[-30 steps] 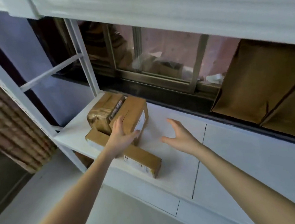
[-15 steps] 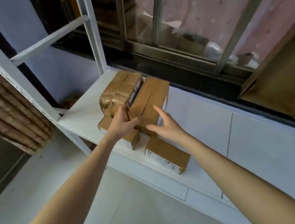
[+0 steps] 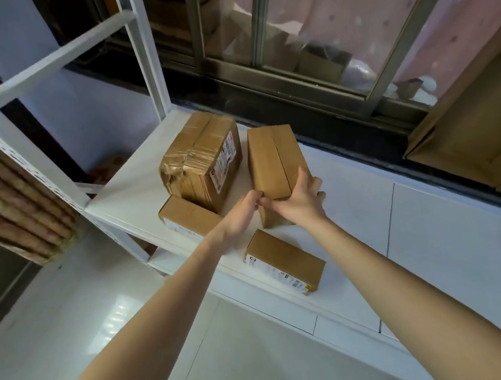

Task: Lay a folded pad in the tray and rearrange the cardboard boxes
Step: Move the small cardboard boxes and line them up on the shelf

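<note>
Several cardboard boxes sit on a white shelf (image 3: 135, 185) under a window. A tall plain box (image 3: 273, 158) stands in the middle; my right hand (image 3: 299, 201) grips its near right corner and my left hand (image 3: 242, 213) holds its near left edge. Left of it stands a taped box (image 3: 199, 158) with a shipping label. A flat box (image 3: 187, 216) lies in front of the taped one, partly behind my left wrist. Another flat labelled box (image 3: 284, 261) lies at the shelf's front edge, between my forearms. No pad or tray is in view.
White rack uprights (image 3: 146, 44) and a crossbar (image 3: 59, 58) rise at the left. A dark window sill (image 3: 313, 119) and sliding window run behind the boxes. Large flat cardboard (image 3: 481, 130) leans at the right. A patterned curtain (image 3: 0, 195) hangs at the far left.
Both hands have closed on the tall plain box and shifted it right, away from the taped box. It now stands apart with a gap between them. The camera tilted down.
</note>
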`<state>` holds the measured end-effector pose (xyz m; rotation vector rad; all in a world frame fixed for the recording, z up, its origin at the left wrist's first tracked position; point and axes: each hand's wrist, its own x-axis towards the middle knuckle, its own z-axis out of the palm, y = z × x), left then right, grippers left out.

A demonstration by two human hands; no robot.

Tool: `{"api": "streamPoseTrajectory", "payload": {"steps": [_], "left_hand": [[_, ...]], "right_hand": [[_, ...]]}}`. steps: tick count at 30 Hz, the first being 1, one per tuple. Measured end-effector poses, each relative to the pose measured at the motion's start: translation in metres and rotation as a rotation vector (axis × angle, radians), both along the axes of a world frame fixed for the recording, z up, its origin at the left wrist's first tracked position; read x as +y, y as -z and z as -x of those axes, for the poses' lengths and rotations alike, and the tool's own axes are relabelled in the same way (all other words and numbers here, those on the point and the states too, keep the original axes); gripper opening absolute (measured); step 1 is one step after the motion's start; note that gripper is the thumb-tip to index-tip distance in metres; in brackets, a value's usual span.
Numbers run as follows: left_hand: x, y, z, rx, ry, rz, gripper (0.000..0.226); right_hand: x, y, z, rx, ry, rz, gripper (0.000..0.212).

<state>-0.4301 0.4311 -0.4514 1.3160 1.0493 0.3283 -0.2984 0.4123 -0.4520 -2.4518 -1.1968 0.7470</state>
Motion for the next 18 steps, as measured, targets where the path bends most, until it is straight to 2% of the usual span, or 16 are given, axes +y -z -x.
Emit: {"api": "streamPoseTrajectory", "payload": {"steps": [3,6,8,9,13,18], "left_hand": [[-0.001,0.009,-0.001,0.099,0.081,-0.040,0.046],[0.009,0.009,0.005,0.268,-0.063,-0.457,0.045],[0.024,0.003,0.015,0.425,-0.255,-0.710,0.064],[0.036,0.001,0.022,0.517,-0.317,-0.773,0.075],[0.084,0.003,0.055,0.816,-0.273,-0.739,0.111],[0.116,0.017,0.077,0.945,-0.221,-0.578,0.130]], "right_hand": [[0.000,0.003,-0.006,-0.142,0.002,0.042,0.107],[0.000,0.005,-0.008,-0.166,-0.006,0.019,0.104],[0.002,0.001,-0.009,-0.168,-0.007,-0.038,0.101],[0.003,-0.002,-0.009,-0.166,-0.005,-0.072,0.100],[0.009,-0.016,-0.005,-0.217,-0.023,-0.223,0.100],[0.021,-0.036,0.009,-0.215,-0.006,-0.395,0.103]]}}
